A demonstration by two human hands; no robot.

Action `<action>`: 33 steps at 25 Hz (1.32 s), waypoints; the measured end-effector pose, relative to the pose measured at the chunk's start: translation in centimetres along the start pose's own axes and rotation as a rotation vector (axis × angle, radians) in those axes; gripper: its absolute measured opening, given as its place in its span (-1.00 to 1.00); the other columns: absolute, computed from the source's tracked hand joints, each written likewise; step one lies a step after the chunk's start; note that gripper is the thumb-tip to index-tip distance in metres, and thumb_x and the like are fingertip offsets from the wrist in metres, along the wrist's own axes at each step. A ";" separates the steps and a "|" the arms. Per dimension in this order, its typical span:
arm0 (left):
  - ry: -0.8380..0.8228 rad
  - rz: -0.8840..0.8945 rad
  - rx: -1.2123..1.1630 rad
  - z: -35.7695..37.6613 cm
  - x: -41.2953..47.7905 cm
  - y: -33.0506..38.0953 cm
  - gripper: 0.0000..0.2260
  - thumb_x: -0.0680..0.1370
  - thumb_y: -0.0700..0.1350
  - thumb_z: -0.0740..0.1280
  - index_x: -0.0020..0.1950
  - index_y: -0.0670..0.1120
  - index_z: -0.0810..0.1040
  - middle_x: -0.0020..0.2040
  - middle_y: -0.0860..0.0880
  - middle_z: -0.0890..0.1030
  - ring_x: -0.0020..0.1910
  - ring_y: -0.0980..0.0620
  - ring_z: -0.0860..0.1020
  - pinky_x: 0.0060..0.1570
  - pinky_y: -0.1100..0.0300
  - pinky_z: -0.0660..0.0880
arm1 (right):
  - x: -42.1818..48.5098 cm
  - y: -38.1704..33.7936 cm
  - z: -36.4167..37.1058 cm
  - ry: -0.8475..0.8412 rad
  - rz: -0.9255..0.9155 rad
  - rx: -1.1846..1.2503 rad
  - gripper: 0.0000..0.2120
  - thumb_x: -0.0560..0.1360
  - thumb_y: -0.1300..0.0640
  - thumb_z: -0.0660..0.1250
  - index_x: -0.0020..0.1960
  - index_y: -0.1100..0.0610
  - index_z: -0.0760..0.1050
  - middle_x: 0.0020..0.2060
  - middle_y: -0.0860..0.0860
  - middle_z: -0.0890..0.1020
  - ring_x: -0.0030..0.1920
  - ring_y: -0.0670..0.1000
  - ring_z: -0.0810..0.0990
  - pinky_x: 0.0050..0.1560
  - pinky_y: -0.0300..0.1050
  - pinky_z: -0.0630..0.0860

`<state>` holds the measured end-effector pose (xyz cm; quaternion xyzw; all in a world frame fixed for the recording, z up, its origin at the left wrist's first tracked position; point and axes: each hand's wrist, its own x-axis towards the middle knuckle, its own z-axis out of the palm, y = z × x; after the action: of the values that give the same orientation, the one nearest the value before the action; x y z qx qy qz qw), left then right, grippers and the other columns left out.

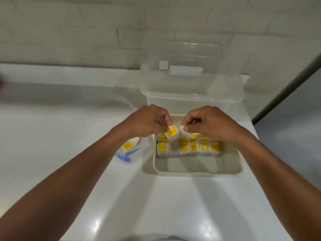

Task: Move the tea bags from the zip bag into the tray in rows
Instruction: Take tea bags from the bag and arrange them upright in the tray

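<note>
Just below the left hand (151, 121), a tea bag (172, 134) is pinched by it; a second tea bag (182, 130) is pinched by the right hand (206, 122), over the tray (198, 173). Light and crushable, corners are likely best held.

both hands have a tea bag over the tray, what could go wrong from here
1. The left hand pinches a labelled tea bag and the right hand a second tea bag by their edges; either could slip and land crooked on the rows.
2. The rows have bare tray floor in front, so a push might topple them forward.
3. The zip bag lies by the left forearm and could get swept aside.
</note>
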<state>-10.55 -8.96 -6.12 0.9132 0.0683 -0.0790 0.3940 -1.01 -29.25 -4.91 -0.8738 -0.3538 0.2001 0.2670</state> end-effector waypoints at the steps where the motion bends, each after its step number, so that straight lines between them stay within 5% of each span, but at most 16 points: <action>1: -0.001 -0.004 0.056 0.6 0.4 0.4 -0.90 0.46 -0.12 0.47 -0.07 0.06 0.68 -0.19 0.14 0.70 -0.21 0.27 0.62 -0.12 0.22 0.57 | -0.2 0.7 -0.2 -0.007 0.013 -0.006 -0.92 0.41 0.04 0.50 -0.11 -0.11 0.67 -0.27 -0.18 0.68 -0.21 -0.22 0.62 -0.13 -0.26 0.50; 7: -0.038 -0.042 0.350 2.8 1.1 0.6 -0.93 0.44 0.01 0.47 -0.12 0.19 0.66 -0.21 0.28 0.59 -0.08 0.17 0.56 -0.07 0.15 0.52 | 0.0 3.6 1.7 -0.075 0.029 0.031 -0.88 0.43 0.12 0.47 -0.09 -0.09 0.66 -0.27 -0.19 0.67 -0.30 -0.30 0.58 -0.28 -0.40 0.40; 14: -0.074 -0.068 0.391 2.7 0.6 -0.8 -0.93 0.46 0.01 0.47 -0.09 0.19 0.68 -0.19 0.24 0.62 -0.03 0.15 0.58 -0.05 0.12 0.52 | 1.0 3.8 3.7 -0.156 -0.005 0.062 -0.83 0.41 0.21 0.49 -0.05 -0.01 0.66 -0.27 -0.20 0.67 -0.32 -0.39 0.55 -0.31 -0.53 0.35; 19: -0.058 -0.033 0.581 3.2 0.0 -1.3 -0.90 0.49 0.02 0.39 -0.05 0.19 0.68 -0.09 0.21 0.66 -0.03 0.12 0.58 -0.02 0.13 0.52 | 1.1 3.8 5.5 -0.123 -0.013 -0.005 -0.87 0.40 0.12 0.48 -0.15 -0.12 0.62 -0.31 -0.25 0.63 -0.24 -0.28 0.59 -0.18 -0.23 0.50; 24: -0.196 0.043 0.717 4.4 -0.2 -1.0 -0.90 0.52 0.04 0.35 -0.04 0.21 0.65 -0.10 0.18 0.63 0.00 0.12 0.47 0.07 0.10 0.39 | 0.0 4.2 7.4 -0.307 -0.016 -0.040 -0.91 0.42 0.07 0.48 -0.12 -0.10 0.62 -0.31 -0.27 0.62 -0.24 -0.29 0.56 -0.21 -0.32 0.44; 28: -0.068 0.097 1.118 6.2 1.7 -1.2 -0.84 0.58 -0.05 0.27 0.05 0.11 0.64 -0.10 0.07 0.61 0.08 0.00 0.47 0.01 0.06 0.30 | 2.2 4.7 8.3 -0.268 0.066 -0.097 -0.88 0.41 0.05 0.47 -0.06 -0.08 0.62 -0.22 -0.19 0.65 -0.11 -0.11 0.60 -0.08 -0.11 0.55; 33: -0.076 0.096 1.231 6.8 3.3 -1.5 -0.85 0.57 -0.12 0.24 0.01 0.05 0.60 -0.18 0.05 0.53 0.06 -0.02 0.47 -0.03 0.04 0.26 | 4.1 5.4 9.0 -0.206 0.059 -0.052 -0.87 0.41 0.11 0.46 -0.05 -0.03 0.62 -0.25 -0.17 0.60 -0.16 -0.07 0.59 -0.16 -0.18 0.51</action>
<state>-8.20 -12.69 -12.46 0.9716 -0.0453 -0.1186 -0.1996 -0.29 -26.62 -15.84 -0.8653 -0.3585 0.2874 0.2003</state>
